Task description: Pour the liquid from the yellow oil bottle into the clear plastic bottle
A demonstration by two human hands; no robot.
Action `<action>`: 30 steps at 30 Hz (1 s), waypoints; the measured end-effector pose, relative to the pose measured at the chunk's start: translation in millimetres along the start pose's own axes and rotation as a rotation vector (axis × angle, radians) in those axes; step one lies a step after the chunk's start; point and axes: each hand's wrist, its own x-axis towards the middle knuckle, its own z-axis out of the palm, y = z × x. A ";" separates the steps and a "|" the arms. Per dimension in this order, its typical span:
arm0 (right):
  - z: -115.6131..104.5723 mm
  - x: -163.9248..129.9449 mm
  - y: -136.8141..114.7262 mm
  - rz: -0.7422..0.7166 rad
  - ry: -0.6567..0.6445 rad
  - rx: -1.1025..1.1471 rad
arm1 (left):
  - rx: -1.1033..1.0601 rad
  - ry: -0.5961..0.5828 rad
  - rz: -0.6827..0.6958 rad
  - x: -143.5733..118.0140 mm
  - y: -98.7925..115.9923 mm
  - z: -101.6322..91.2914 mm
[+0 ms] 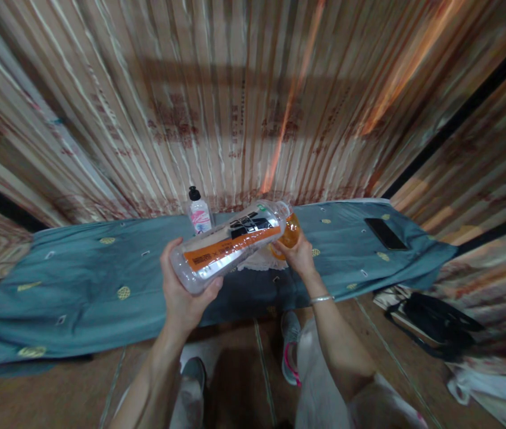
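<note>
A long counter runs across the view, draped in a blue-grey cloth dotted with small gold motifs. Up at the back edge, near the middle, a small pump bottle stands upright with a black cap and pink label. Just beside it, a white lace mat lies flat on the cloth. Over toward the right end, a dark phone lies flat, well apart from the bottle.

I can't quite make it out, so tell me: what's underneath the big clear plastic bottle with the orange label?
Beneath the tilted clear plastic bottle lie a white lacy mat and teal patterned cloth. Its neck end partly hides an amber glass vessel by the right hand.
</note>
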 end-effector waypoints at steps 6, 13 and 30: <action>0.6 0.4 1.6 0.010 0.007 -0.012 | 0.001 -0.004 0.014 0.1 -0.7 0.1; -1.0 0.6 -1.3 0.024 -0.014 -0.023 | 0.007 0.015 0.023 0.1 -0.5 0.2; 0.9 0.0 1.6 0.002 0.012 0.001 | 0.028 0.008 0.037 0.4 0.9 0.7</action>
